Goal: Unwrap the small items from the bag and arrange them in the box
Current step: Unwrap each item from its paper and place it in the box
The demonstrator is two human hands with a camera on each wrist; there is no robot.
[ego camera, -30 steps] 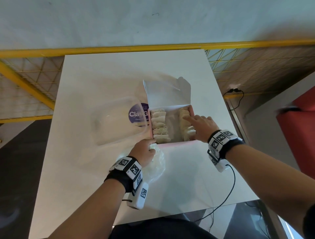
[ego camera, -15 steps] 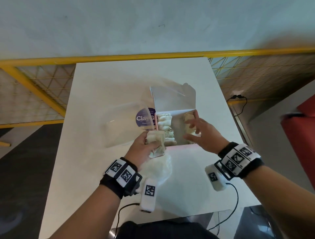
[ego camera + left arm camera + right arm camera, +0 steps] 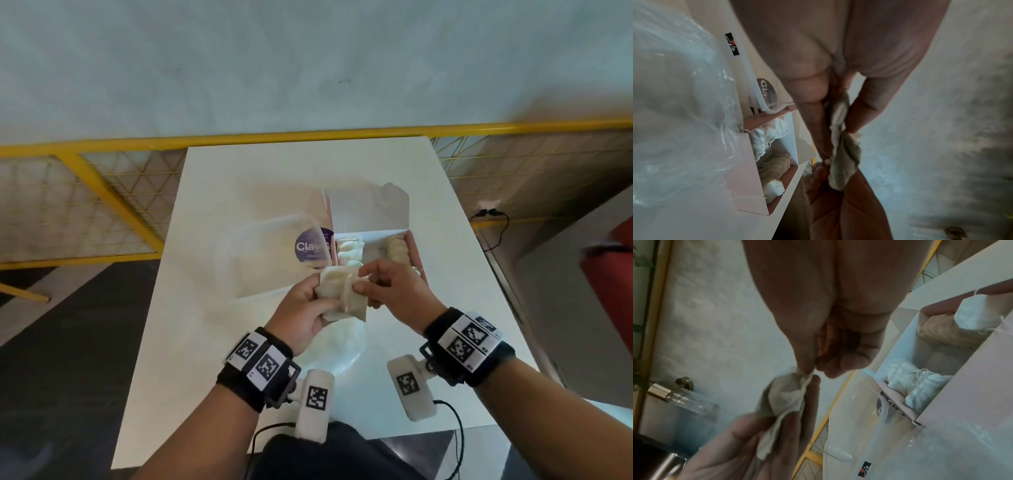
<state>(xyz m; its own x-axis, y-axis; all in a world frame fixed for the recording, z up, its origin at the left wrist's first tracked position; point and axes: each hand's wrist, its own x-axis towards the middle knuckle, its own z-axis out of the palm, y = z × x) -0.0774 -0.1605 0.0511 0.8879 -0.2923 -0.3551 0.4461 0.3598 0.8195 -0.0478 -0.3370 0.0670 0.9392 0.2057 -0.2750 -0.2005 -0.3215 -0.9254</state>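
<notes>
Cloth is what we have between our hands: a small beige pouch [image 3: 342, 297], soft and limp, with a thin string around its middle. We hold it raised over the near part of the tabletop [image 3: 219, 192], just this side of the box. Our left hand [image 3: 301, 317] curls round its lower half from the left, and our right hand [image 3: 394, 294] pinches the string or the upper edge between thumb and forefinger. It looks light and floppy, so it should not slip, and squeezing should do it no harm. The string seems the part to work at, with the body kept in the left palm.

Under our hands a crumpled clear plastic bag [image 3: 337, 349] lies on the tabletop. Whether more items are in it we cannot tell.

Just beyond, the pink box [image 3: 416, 255] stands open with its lid up at the far side. One row of pale pouches lines its left wall and another its right wall, with bare floor between them. Left of the box, touching it, is a clear plastic container [image 3: 270, 253] with a purple round label [image 3: 310, 248].

Farther off, a yellow railing [image 3: 102, 145] with mesh runs behind the white tabletop, before a pale wall. A red seat [image 3: 616, 274] shows at the right edge.
</notes>
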